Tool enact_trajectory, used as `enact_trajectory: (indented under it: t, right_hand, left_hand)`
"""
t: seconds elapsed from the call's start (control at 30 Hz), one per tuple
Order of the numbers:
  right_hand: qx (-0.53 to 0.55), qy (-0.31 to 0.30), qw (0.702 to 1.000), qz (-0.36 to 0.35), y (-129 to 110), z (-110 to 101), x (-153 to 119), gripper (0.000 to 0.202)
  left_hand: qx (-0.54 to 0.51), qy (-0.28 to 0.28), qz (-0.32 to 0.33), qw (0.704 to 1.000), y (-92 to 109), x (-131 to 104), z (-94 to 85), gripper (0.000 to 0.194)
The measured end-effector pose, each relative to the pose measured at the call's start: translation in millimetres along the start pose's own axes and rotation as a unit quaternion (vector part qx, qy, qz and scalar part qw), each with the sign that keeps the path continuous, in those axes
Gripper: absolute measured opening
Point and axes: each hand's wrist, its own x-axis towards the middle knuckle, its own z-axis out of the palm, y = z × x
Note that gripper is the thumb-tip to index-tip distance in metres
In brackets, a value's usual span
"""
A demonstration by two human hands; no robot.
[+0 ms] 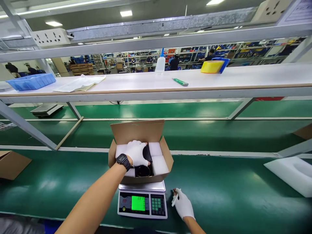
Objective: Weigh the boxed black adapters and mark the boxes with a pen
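My left hand point(136, 153), in a white glove with bare fingertips, reaches into an open cardboard box point(139, 179). Its fingers curve over a black object point(142, 171) with a round end, whose kind I cannot make out. White foam blocks point(159, 164) flank the object inside the box. Under the box is a digital weighing scale point(142, 204) with a lit green display. My right hand point(183, 205), gloved too, is closed around a slim white pen point(175, 199) just right of the scale, above the green work surface.
A shelf point(136, 85) crosses above, bearing a blue tray point(32, 81), papers point(80, 83), a white bottle point(160, 64), a green cutter point(180, 82) and yellow tape point(212, 67). Another cardboard box point(13, 165) sits left; white foam point(292, 174) lies right.
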Motion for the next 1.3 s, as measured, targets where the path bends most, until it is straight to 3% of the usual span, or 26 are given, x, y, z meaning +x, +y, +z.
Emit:
enact_trajectory:
  t: [0.2, 0.47, 0.73, 0.9, 1.07, 1.3]
  right_hand:
    - [0.011, 0.009, 1.0, 0.005, 9, 4, 4, 0.036]
    - [0.019, 0.005, 1.0, 0.019, -5, -5, -5, 0.035]
    - [0.017, 0.003, 0.999, 0.035, -6, -8, -3, 0.034]
    - [0.012, 0.005, 0.999, 0.036, -2, -6, 5, 0.035]
    - [0.011, 0.008, 0.999, 0.035, 6, -2, 7, 0.034]
    - [0.013, 0.003, 0.999, 0.043, 4, -2, 6, 0.032]
  left_hand:
    - [0.001, -0.013, -0.01, 1.0, 3, 12, 2.5, 0.05]
    - [0.021, -0.033, 0.035, 0.999, 7, 9, -13.9, 0.075]
    - [0.009, -0.029, 0.015, 0.999, -1, 0, -22.7, 0.088]
    - [0.027, -0.045, 0.033, 0.998, -2, 6, -18.6, 0.077]
    - [0.024, -0.045, -0.002, 0.999, 0, 18, -3.0, 0.06]
    - [0.051, -0.082, -0.011, 0.995, 11, 27, 0.8, 0.057]
